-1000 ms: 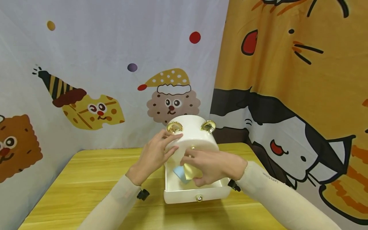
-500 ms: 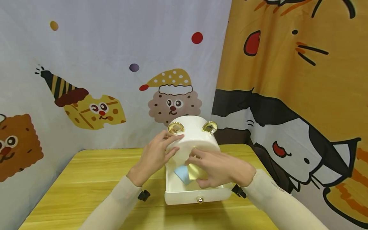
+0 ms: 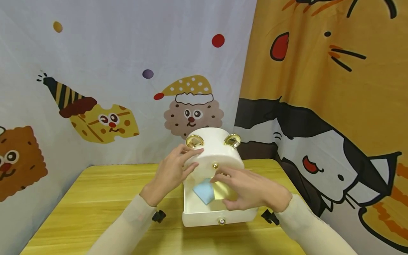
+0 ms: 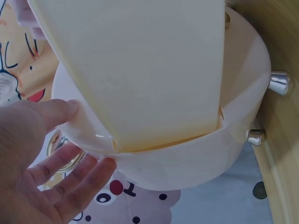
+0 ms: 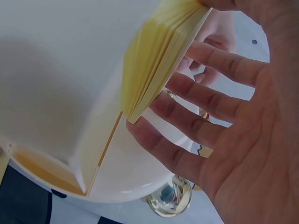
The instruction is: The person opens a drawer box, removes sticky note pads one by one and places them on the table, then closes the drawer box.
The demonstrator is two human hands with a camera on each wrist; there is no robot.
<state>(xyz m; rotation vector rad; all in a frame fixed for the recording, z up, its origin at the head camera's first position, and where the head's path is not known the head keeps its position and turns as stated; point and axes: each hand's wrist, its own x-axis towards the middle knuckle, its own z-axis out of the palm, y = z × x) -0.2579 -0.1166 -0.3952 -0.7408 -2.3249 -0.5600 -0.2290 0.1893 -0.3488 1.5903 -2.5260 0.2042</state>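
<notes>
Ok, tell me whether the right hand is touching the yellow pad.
Touching: the right wrist view shows the right hand pinching the yellow pad, thumb at one corner, a fingertip at another.

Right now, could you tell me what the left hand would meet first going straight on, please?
Most likely the white box: the left hand points toward its rounded edge, though whether the fingers touch is unclear.

the left grip (image 4: 21, 156) rests against the white cabinet (image 4: 187, 163) beside its pulled-out drawer (image 4: 145, 70).
</notes>
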